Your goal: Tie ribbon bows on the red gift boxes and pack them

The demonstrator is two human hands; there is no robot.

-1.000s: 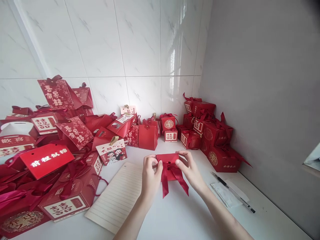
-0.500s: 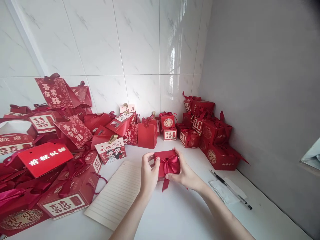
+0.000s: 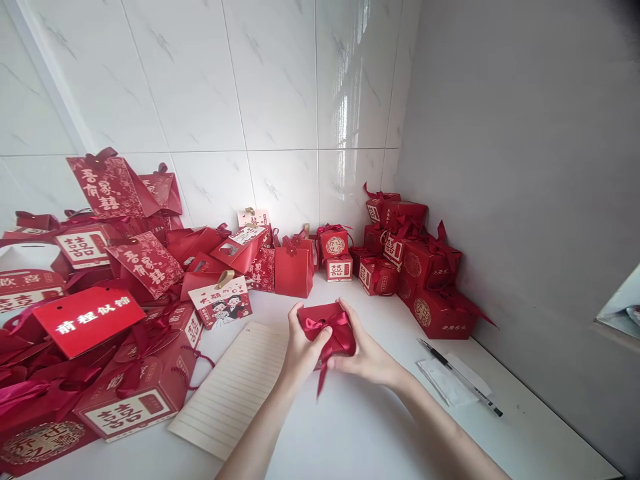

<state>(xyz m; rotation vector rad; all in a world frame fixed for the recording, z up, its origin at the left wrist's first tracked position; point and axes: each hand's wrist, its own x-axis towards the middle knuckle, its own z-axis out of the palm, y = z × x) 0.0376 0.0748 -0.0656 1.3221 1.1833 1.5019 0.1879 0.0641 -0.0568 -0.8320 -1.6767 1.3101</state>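
Note:
Between my two hands is a small red gift box (image 3: 345, 337) with a dark red satin ribbon (image 3: 327, 321) tied in a bow on top. One ribbon tail hangs down toward me over the near side. My left hand (image 3: 306, 343) grips the box's left side, its thumb lying on top against the bow. On the opposite side my right hand (image 3: 365, 350) holds the box, fingers along the far right edge and thumb at the near side. The box's underside is hidden, so I cannot tell whether it touches the table.
A lined paper pad (image 3: 235, 390) lies left of my hands on the white table (image 3: 340, 433). Red gift boxes (image 3: 135, 393) pile up at the left, and another stack (image 3: 430, 267) stands by the grey wall. A black pen (image 3: 460, 377) rests on white paper slips (image 3: 445, 383).
The box has turned and shifted slightly left in my hands. My left thumb has moved from the box's left edge onto the bow, and the ribbon tail hangs differently.

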